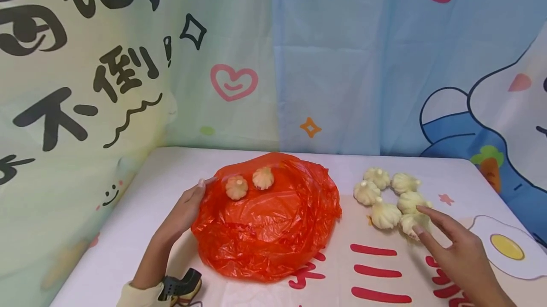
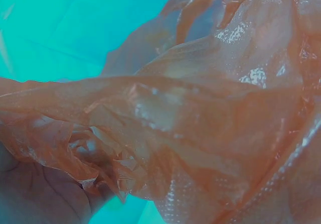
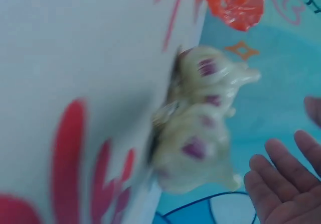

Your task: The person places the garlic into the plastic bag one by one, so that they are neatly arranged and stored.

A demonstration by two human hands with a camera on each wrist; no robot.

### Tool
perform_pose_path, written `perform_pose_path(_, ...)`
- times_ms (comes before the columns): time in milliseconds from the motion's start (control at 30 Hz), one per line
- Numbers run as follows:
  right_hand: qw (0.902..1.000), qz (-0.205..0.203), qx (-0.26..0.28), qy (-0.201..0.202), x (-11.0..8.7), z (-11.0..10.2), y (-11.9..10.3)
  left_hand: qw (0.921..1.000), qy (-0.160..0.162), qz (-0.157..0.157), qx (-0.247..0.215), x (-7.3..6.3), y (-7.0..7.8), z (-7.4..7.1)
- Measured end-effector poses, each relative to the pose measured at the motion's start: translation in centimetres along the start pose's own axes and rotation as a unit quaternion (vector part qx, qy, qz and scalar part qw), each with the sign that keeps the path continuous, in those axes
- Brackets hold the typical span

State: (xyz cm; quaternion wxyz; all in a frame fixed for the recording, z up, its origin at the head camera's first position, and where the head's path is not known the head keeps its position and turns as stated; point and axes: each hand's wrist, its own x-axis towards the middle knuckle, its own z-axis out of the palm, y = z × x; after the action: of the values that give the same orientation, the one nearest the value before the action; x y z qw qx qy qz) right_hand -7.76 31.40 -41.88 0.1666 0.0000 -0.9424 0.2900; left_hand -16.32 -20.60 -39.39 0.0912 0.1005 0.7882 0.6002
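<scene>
A red plastic bag (image 1: 265, 245) lies spread and crumpled on the table, with two garlic bulbs (image 1: 262, 178) at its far left part. My left hand (image 1: 188, 207) holds the bag's left edge; in the left wrist view, bag film (image 2: 150, 113) covers most of its fingers. Several pale garlic bulbs (image 1: 385, 214) form a rough ring right of the bag. Close to the nearest bulb (image 1: 414, 225) is my right hand (image 1: 461, 252), thumb and forefinger spread. The right wrist view shows this hand (image 3: 286, 184) with extended fingers, apart from the purple-marked garlic bulbs (image 3: 193, 143).
A white table (image 1: 183, 160) with printed red strokes and a printed fried egg (image 1: 508, 247) bears everything. A patterned curtain (image 1: 325, 60) hangs behind and to the left. A black strapped device (image 1: 183, 285) sits at the left wrist.
</scene>
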Motion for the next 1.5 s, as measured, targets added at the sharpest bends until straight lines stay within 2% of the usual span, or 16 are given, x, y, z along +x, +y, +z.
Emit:
perform_pose_path(167,0.9989,0.007,-0.003,-0.047,0.2,0.1,1.2,0.9998,0.006,-0.009,0.015,-0.1,0.1,0.1)
perform_pose_path(267,0.9986,-0.001,-0.003,-0.053,0.2,0.1,1.5,0.9999,0.006,-0.011,0.012,0.0,0.1,0.2)
perform_pose_path(400,0.9996,-0.018,0.009,-0.018,0.1,-0.1,1.6,0.9997,0.009,-0.01,0.019,0.0,0.0,0.2)
perform_pose_path(533,0.9993,-0.014,0.024,0.026,0.3,-0.2,2.1,0.9996,0.011,-0.01,0.026,0.0,0.0,0.1)
perform_pose_path(733,0.9961,0.018,0.062,0.06,0.8,0.0,3.7,0.9998,0.007,-0.013,0.015,0.1,-0.1,0.1)
perform_pose_path(833,0.9936,0.054,0.079,0.061,1.1,0.0,4.3,0.9998,0.005,-0.013,0.015,0.1,0.0,0.1)
perform_pose_path(900,0.9914,0.085,0.093,0.035,1.4,0.0,4.7,0.9997,0.006,-0.015,0.02,0.1,-0.1,0.1)
perform_pose_path(967,0.9875,0.115,0.107,-0.009,1.7,-0.1,5.0,0.9996,0.007,-0.018,0.022,0.1,-0.1,0.1)
perform_pose_path(1100,0.9728,0.159,0.134,-0.102,2.1,-0.1,5.4,0.9995,0.008,-0.022,0.021,0.1,-0.2,0.1)
perform_pose_path(1367,0.9476,0.231,0.084,-0.205,3.4,-0.3,5.2,0.9994,0.008,-0.025,0.023,0.1,-0.3,0.2)
perform_pose_path(1433,0.9415,0.243,0.077,-0.22,3.5,-0.3,5.3,0.9994,0.006,-0.024,0.025,0.1,-0.3,0.2)
perform_pose_path(1500,0.9394,0.248,0.077,-0.224,3.6,-0.2,5.3,0.9994,0.006,-0.023,0.024,0.1,-0.3,0.2)
